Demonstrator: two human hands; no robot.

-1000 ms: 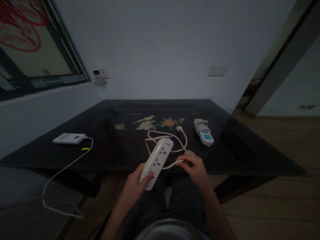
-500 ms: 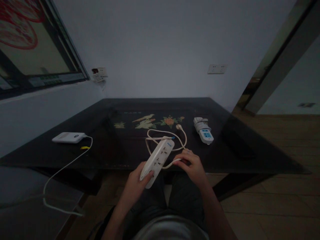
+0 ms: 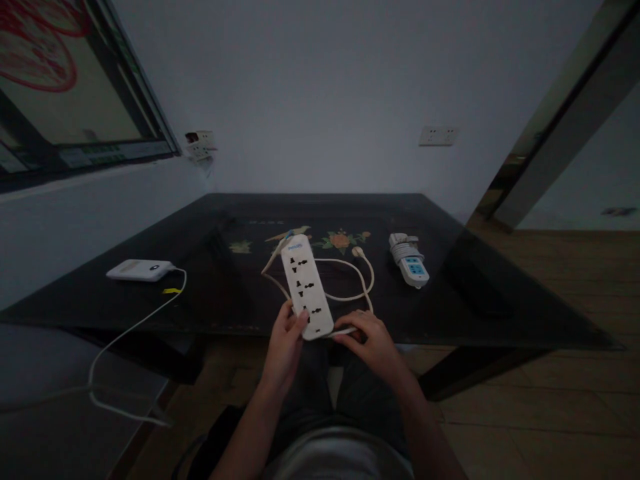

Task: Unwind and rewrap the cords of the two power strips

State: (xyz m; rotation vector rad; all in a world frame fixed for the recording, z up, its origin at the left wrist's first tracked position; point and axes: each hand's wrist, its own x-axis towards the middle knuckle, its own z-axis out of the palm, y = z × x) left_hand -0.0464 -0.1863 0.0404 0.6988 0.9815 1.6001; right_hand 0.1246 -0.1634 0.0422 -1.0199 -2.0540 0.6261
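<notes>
So the white power strip (image 3: 307, 283) is at the near edge of the black table (image 3: 225, 300), far end aimed at 11 o'clock, socket face up. Left hand (image 3: 286, 343) grips it at 7 o'clock: thumb pressed on the face by the nearest sockets, other fingers along the left edge, tips mostly hidden, so the strip sits between them. Can't tell if its far end touches the tabletop. Right hand (image 3: 371, 339) is at 4 o'clock, by the near corner, thumb and fingertips pinching the white cord (image 3: 343, 332). Plug (image 3: 357, 252) lies at 2 o'clock. Further out: a cord-wrapped strip (image 3: 414, 270) toward 3, white power bank (image 3: 137, 270) at 9.
</notes>
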